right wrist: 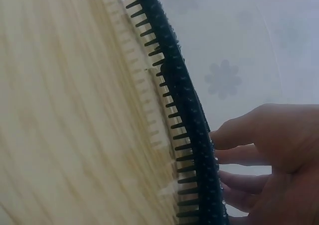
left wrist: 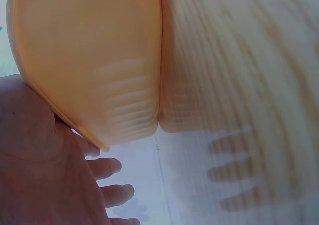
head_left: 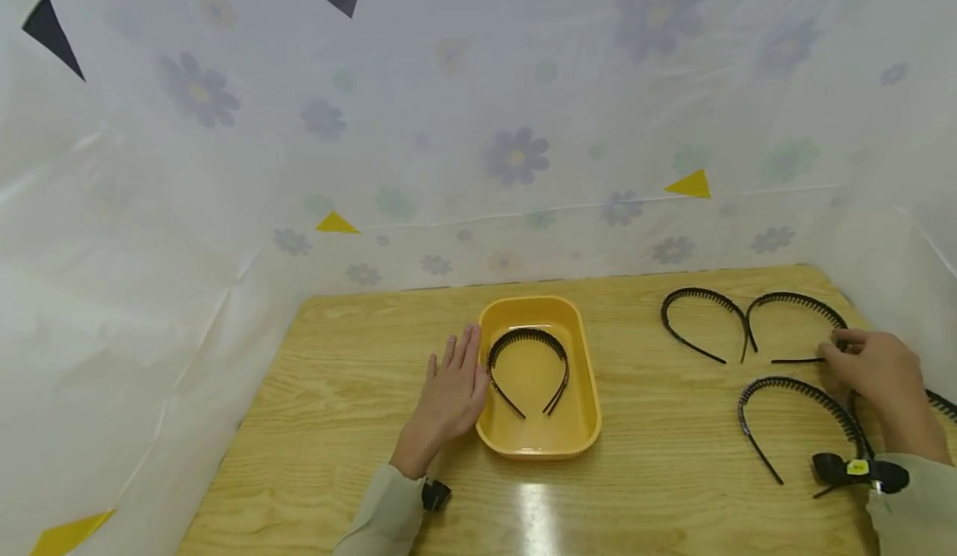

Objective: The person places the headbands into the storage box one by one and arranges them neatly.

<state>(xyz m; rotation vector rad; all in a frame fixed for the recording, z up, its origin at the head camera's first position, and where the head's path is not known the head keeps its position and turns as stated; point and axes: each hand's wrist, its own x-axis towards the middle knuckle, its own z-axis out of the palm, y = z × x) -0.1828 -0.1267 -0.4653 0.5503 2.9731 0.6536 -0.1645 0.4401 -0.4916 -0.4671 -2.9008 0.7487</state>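
Pale floral sheeting (head_left: 449,149) w/ black & yellow triangles makes the bkgd, rising behind & at both sides of a wood-grain surface (head_left: 359,373). R hand (head_left: 878,373), well right of the tray (head_left: 538,452), has thumb & fingers pinching the right side of a black toothed headband (head_left: 800,297); that's the gripped one, lying on the surface, teeth showing along its inner curve. L hand (head_left: 449,394) rests right at the tray's left side, fingers straight & touching the rim, nothing pinched. Next out: another headband (head_left: 699,292) btwn the gripped one & the tray, its side touching the gripped one's. A lower headband (head_left: 800,386), also right of the tray, sits nearer the person; a far-right headband (head_left: 944,406), furthest from the tray, is partly hidden by the R arm & cut off by the frame, so can't tell if those two touch. Inside the tray, on its floor, lies an inner headband (head_left: 529,336), arch away from the person, ends toward them. Pale sleeves (head_left: 385,510) & black wrist cams (head_left: 436,494) on both arms.
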